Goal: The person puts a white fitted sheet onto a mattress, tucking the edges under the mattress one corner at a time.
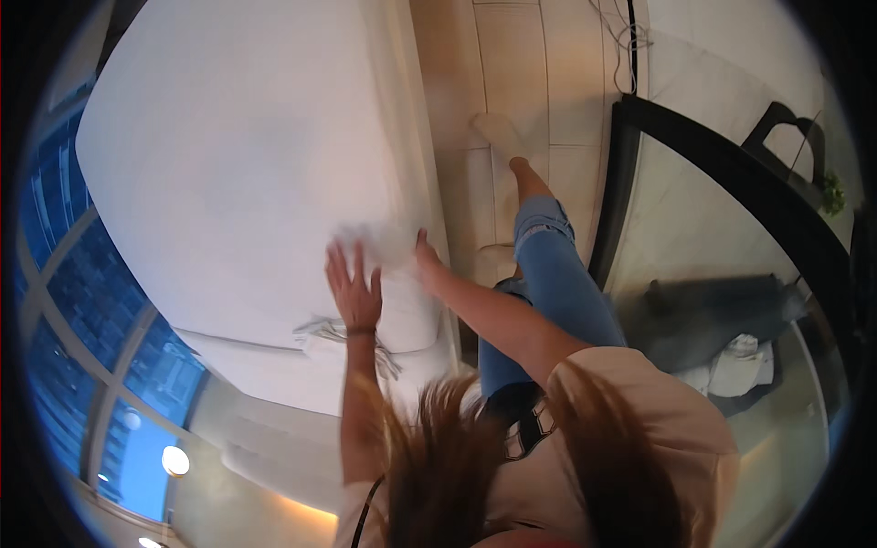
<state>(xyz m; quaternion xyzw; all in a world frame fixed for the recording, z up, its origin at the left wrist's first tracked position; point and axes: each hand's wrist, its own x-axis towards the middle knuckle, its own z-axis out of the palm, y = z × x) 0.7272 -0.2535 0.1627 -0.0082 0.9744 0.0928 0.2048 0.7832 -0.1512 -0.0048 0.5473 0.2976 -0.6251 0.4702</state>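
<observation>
A broad bed with a white sheet [253, 157] lies before me. My left hand [354, 284] is over it, palm down, with its fingers spread at the near side of a blurred white bundle [384, 243], perhaps cloth. At the bundle's right side, close to the bed's edge, is my right hand [428, 264] with its thumb raised. Its other fingers are hidden, so a grip on the bundle cannot be made out. A crumpled grey-white cloth [318, 330] lies by my left wrist and passes partly behind the forearm.
Tiled floor [514, 48] runs along the bed's right side, where my leg stands. Beyond it a black frame [726, 157] surrounds a glossy pane. Loose cable [627, 41] lies at the top. A dark chair [788, 130] is at far right, windows [96, 308] at left.
</observation>
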